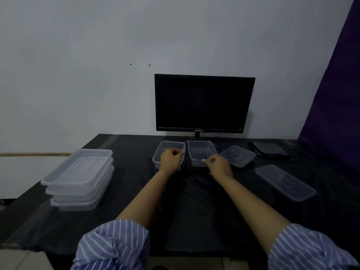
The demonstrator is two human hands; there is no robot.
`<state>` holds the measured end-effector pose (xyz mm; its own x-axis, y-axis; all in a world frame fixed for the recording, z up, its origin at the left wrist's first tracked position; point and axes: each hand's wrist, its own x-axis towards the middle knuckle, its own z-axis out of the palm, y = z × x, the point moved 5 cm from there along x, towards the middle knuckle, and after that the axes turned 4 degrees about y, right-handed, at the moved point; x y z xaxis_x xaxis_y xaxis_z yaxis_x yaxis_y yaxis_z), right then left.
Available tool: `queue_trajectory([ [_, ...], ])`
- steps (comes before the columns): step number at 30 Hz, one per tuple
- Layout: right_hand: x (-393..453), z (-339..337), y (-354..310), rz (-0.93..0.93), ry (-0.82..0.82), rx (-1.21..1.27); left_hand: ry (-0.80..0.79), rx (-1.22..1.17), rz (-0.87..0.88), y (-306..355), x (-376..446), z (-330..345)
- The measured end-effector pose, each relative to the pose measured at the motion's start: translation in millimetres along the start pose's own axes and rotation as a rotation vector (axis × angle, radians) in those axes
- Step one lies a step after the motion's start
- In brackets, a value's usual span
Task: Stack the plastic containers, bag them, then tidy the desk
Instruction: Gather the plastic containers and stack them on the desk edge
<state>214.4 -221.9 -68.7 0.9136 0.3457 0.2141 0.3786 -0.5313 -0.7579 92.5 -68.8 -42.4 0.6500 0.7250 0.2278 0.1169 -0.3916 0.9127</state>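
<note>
Two clear plastic containers stand side by side in front of the monitor. My left hand (170, 159) grips the right rim of the left container (165, 148). My right hand (219, 164) pinches the near edge of the right container (200, 151). Both containers sit on a black keyboard (186, 162), mostly hidden under them. A third clear container (238, 155) lies to the right, and a flat clear lid or container (284, 182) lies farther right. A stack of three larger clear trays (78, 178) stands at the left of the desk.
A dark monitor (202, 103) stands at the back against the white wall. A dark flat object (270, 150) lies at the back right. The desk (126, 191) is covered in black sheeting. A purple curtain (335, 94) hangs at the right.
</note>
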Motion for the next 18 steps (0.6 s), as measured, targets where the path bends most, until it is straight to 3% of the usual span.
queue_trajectory([
  [6, -2, -33, -6, -0.109, 0.161, 0.100, -0.182, -0.283, -0.280, 5, 3, 40],
  [9, -3, -49, -7, -0.165, 0.162, 0.220, -0.223, -0.309, -0.196, 20, 5, 59],
  [13, -9, -65, -2, -0.223, 0.122, 0.259, -0.308, -0.610, -0.330, 29, 0, 87],
  [18, -16, -83, 19, -0.227, 0.042, 0.235, -0.313, -0.782, -0.389, 24, -7, 114],
])
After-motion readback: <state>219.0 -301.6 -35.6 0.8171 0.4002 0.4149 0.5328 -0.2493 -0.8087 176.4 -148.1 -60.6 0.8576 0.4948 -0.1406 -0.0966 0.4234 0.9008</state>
